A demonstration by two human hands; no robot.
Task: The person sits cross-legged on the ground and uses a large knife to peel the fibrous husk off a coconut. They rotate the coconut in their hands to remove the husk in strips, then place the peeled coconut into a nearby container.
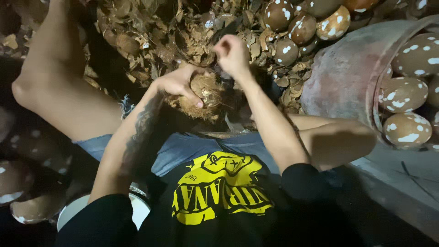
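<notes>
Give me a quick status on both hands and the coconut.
Left hand clamped over the husky coconut between the knees. Right hand fisted above it, grip contents unclear. Shell scraps piled ahead; peeled coconuts in tub at right.

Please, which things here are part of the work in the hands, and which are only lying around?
In the work:
left hand
right hand
husked coconut under the left hand

Lying around:
shell scraps
peeled coconuts
basin with more coconuts
</notes>
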